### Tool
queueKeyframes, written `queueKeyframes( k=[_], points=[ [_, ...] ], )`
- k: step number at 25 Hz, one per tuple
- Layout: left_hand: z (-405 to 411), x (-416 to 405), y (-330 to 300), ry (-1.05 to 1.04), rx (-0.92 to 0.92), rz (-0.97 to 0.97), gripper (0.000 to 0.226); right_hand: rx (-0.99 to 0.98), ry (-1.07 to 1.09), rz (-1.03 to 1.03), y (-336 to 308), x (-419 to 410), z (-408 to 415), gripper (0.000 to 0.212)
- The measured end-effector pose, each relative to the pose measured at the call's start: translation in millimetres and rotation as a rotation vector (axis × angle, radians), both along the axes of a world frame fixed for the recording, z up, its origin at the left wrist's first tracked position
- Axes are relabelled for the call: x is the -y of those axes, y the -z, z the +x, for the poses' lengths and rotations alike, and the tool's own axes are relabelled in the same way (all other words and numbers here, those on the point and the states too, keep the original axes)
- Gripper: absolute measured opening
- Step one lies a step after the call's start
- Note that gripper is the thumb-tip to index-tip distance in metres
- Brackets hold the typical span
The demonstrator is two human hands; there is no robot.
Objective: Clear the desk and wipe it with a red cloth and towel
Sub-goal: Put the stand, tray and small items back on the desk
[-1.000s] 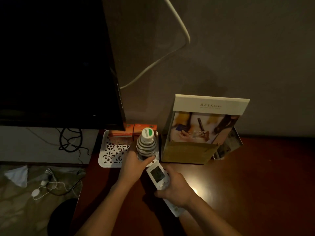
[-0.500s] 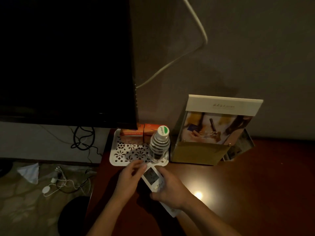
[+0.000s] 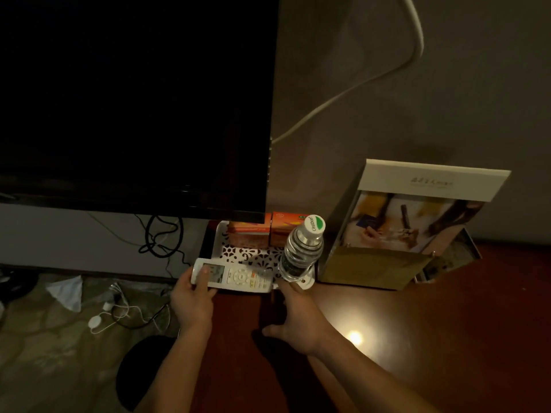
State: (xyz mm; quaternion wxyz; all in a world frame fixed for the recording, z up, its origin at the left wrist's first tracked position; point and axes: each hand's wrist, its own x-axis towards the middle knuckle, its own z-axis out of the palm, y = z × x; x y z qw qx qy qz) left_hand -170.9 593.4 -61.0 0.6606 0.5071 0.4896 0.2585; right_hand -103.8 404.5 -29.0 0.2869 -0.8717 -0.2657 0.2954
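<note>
Dim light, head view. Far left, floor: white cables and a pale scrap lie loose, well apart from the desk. Black TV fills upper left; dark cords hang below it. Left hand holds the left end of the remote: thumb lies on top over the display, other fingers curl under that end, mostly hidden. Remote lies flat and crosswise, buttons up, along the near edge of the white tray; whether it rests on the rim or is just above it cannot be told. Tray sits at the desk's back left corner. At its far side, two orange boxes stand side by side, partly under the TV's corner. Bottle, clear with a white and green cap, stands upright at the tray's right end, just right of the remote's free end. Right hand is over the desk, fingers spread and fairly straight, holding nothing; fingertips reach toward the bottle's base and the tray's near right corner, contact uncertain, thumb out to the left. Right of the tray, a brochure stand leans near the wall. White cable runs up the wall. Lamp glare shows on the desk beside the right wrist.
</note>
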Motion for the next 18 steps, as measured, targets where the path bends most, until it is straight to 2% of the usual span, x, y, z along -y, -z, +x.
queueKeyframes(
  k=[2,4,7,12,15,18],
  points=[
    [10.4,5.0,6.6,-0.049,-0.021,0.004,0.027,0.023,-0.013,-0.011,-0.3,4.5,-0.2,0.111],
    [18.3,5.3,12.8,-0.015,-0.099,0.128,0.024,0.056,-0.014,-0.033,-1.6,12.9,1.3,0.110],
    [20.5,7.1,14.1,0.189,-0.229,0.436,0.027,0.120,-0.025,-0.099,-5.0,28.1,5.0,0.105],
    [1.7,17.2,10.0,0.455,-0.377,0.604,0.057,0.226,-0.065,-0.187,-15.2,46.5,1.2,0.100],
    [-26.9,39.6,-3.5,0.654,-0.443,0.891,0.057,0.391,-0.113,-0.231,-25.3,65.0,-9.5,0.086],
    [-50.4,76.1,-21.9,0.903,-0.563,1.029,0.060,0.481,-0.107,-0.264,-33.3,90.9,-25.4,0.068]
  ],
)
